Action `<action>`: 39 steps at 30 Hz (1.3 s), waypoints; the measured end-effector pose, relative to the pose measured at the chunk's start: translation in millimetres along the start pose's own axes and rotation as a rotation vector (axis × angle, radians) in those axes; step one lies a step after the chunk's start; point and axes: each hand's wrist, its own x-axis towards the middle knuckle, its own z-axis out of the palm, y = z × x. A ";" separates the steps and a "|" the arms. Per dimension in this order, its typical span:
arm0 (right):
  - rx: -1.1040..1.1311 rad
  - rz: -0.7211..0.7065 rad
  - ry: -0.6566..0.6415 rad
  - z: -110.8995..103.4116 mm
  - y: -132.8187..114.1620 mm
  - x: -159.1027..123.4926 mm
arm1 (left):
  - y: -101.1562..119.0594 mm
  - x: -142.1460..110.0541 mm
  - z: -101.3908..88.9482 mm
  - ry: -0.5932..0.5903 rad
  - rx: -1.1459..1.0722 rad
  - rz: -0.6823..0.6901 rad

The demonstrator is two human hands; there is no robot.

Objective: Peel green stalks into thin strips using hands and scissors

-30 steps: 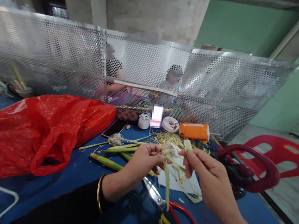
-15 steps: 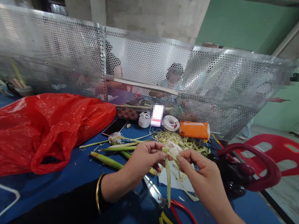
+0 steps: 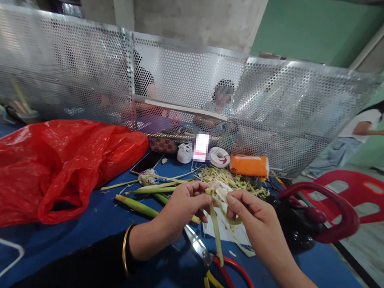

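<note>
My left hand (image 3: pixel 182 207) is closed in a pinch on a pale green plant strip (image 3: pixel 216 233), whose end hangs down over the scissors. Facing it, my right hand (image 3: pixel 259 219) pinches part of the strip, which bends in a small loop between the hands. Beneath them lie red-handled scissors (image 3: pixel 200 245) and a white paper sheet (image 3: pixel 210 228) with plant scraps on it. Thick green stalks (image 3: pixel 138 207) rest left of my hands, partly covered by my left wrist. Behind my fingers is a heap of shredded plant pieces (image 3: pixel 245 185).
A red plastic bag (image 3: pixel 65 166) covers the table's left side. A phone (image 3: pixel 147 163), white tape roll (image 3: pixel 220 157) and orange packet (image 3: pixel 249 165) line the perforated metal screen (image 3: pixel 190 73). A black object with a dark red handle (image 3: pixel 354 217) stands right, before a red chair (image 3: pixel 375 196).
My right hand has shifted slightly left, and the strip now bows into a loop between my hands. At the far right, a person has come further into view.
</note>
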 end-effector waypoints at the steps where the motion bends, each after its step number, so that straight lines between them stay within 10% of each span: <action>1: -0.001 0.004 0.000 0.3 1.2 0.3 | -0.1 0.0 -0.2 -0.022 -0.004 -0.012; 18: 0.525 0.305 -0.120 13.1 6.5 -1.8 | -3.9 -1.1 -1.8 -0.150 -0.017 -0.022; 39: 0.550 0.293 -0.077 11.6 11.4 0.5 | -5.6 -1.9 2.1 -0.154 -0.012 -0.082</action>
